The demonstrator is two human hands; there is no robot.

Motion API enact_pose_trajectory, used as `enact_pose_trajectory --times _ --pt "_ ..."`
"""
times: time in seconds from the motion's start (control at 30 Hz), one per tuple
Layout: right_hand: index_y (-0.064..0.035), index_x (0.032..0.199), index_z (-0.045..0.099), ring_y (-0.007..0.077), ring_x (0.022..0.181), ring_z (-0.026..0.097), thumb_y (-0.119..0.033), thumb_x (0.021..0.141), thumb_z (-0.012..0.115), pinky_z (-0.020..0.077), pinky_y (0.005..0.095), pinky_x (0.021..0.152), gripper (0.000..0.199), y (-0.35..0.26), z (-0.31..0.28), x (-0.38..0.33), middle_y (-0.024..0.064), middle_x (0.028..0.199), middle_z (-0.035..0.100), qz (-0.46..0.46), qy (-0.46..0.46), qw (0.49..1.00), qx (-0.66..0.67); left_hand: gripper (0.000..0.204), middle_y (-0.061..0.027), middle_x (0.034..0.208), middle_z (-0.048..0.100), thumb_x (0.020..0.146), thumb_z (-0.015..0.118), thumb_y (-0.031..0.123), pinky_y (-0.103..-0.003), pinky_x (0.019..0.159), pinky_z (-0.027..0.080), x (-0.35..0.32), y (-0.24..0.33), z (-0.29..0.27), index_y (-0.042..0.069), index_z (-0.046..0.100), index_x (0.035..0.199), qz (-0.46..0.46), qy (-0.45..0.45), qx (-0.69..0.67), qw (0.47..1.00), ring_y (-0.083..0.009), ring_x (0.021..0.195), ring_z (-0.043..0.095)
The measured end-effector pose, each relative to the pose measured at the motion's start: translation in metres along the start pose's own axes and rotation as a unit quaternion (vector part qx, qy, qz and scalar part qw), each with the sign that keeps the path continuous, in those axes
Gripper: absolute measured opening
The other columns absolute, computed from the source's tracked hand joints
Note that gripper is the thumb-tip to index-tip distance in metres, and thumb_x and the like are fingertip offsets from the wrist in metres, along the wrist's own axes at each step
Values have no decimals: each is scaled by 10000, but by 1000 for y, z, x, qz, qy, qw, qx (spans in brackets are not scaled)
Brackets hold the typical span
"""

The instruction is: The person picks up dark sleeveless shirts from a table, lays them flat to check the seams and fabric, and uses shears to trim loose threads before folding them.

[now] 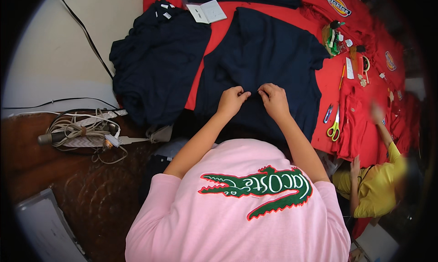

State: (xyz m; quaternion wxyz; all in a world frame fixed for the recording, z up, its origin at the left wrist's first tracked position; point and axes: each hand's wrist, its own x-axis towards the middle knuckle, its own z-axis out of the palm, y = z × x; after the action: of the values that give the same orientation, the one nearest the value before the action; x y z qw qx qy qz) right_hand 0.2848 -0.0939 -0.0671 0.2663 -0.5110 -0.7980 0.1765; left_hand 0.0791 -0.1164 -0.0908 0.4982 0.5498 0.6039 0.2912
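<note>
Own hands [232,101]: 2 | navy garms [269,47]: 3+ | bklt [214,11]: 1 | ylw-hdl scissors [335,129]: 1 | cutter [328,114]: 1 | co-wkr [376,191]: 1

Middle garment [278,47]: plain dark navy, no pattern seen. Garment pile [159,66] on the left: same navy, small white labels [166,15] on it. Cloth [224,28] under both: solid bright red. Garments [315,2] at upper right: red too, badge [337,5] in red, yellow, white and dark blue. Booklet [207,12]: white, dark print. Scissors [333,132]: yellow-green handles. Cutter [328,113]: blue. Wearer's shirt [237,234]: pale pink, green crocodile motif [292,200], red outline, white lettering. Co-worker's shirt [376,189]: plain yellow. Cable bundle [82,130]: mostly beige. Wood surface [27,148]: reddish brown.
</note>
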Motion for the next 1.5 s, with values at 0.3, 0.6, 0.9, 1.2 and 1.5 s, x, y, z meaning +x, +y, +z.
enact_pose_trajectory --times 0.3,0.6,0.9,1.2,1.5 --pt "6 1074 663 422 854 705 -188 1067 563 536 477 771 219 -1 -59 -2 245 884 713 225 129 954 149 469 -128 1214 710 906 807 152 -395 1029 513 -71 58 -50 61 651 1339 102 -159 -299 935 -231 1172 673" --pt "1 1376 495 149 1003 657 -260 886 828 498 270 894 647 -185 -305 -68 80 1073 641 -39 -47 734 676 405 -101 1260 732 983 685 274 -365 989 518 -39 24 27 7 692 1288 132 93 -169 972 -200 1155 670" --pt "-96 1613 341 411 1098 689 -346 808 823 568 458 907 971 -74 -220 -153 269 1316 559 194 -41 980 -20 534 -114 1473 623 1051 634 206 -278 1024 515 -217 293 48 -37 518 1513 137 -284 -319 894 -127 1159 675" --pt "-88 1581 479 220 1233 578 -507 916 765 412 349 1118 836 0 -138 -253 96 1307 637 154 -55 808 566 458 -108 1329 711 962 682 7 -280 969 551 -260 299 31 -57 623 1412 129 -224 -306 916 -146 1104 707" --pt "-127 1568 449 348 1188 678 -285 971 612 540 419 995 639 -15 -126 -253 180 1493 551 165 -104 980 35 672 -172 1347 699 730 645 -65 -317 1118 462 -312 317 56 -100 625 1400 207 -348 -220 887 -207 1254 656"
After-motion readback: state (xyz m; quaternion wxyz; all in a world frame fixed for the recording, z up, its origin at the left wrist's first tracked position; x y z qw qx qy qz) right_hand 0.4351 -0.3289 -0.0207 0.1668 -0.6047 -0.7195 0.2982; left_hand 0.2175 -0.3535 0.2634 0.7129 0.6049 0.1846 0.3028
